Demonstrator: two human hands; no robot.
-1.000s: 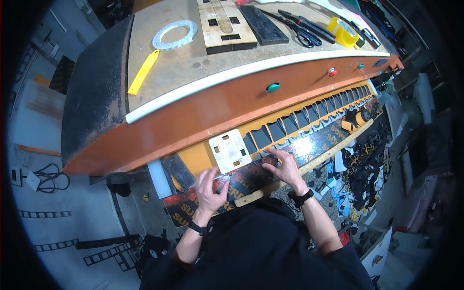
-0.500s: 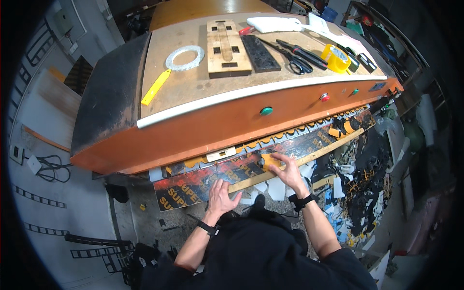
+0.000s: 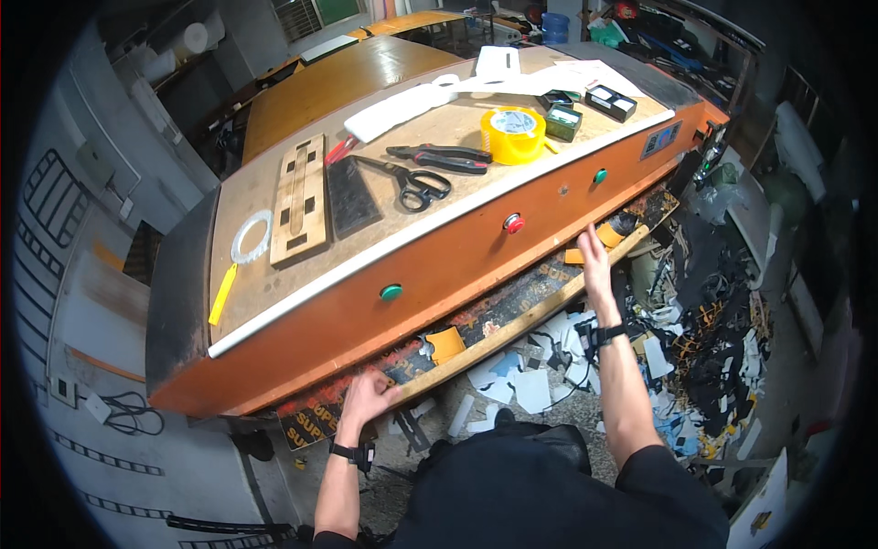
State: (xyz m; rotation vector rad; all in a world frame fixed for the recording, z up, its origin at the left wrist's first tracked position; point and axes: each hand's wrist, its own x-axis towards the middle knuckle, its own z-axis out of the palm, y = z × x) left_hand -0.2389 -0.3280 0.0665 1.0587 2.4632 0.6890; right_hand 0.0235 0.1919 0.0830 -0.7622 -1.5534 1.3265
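Hands rest on a long pale wooden strip (image 3: 521, 322) lying along the dark printed tray under the big orange machine (image 3: 384, 320): the left hand (image 3: 366, 400) curls around its near end, the right hand (image 3: 594, 265) lies flat with fingers together on its far end. The strip could slide off (the left grip looks loose) into the paper scraps (image 3: 549, 366) on the floor, while black scissors (image 3: 412, 183) and a yellow tape roll (image 3: 513, 134) lie above on the machine top, well apart.

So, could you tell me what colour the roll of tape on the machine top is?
Yellow; the roll of tape shows in the head view.
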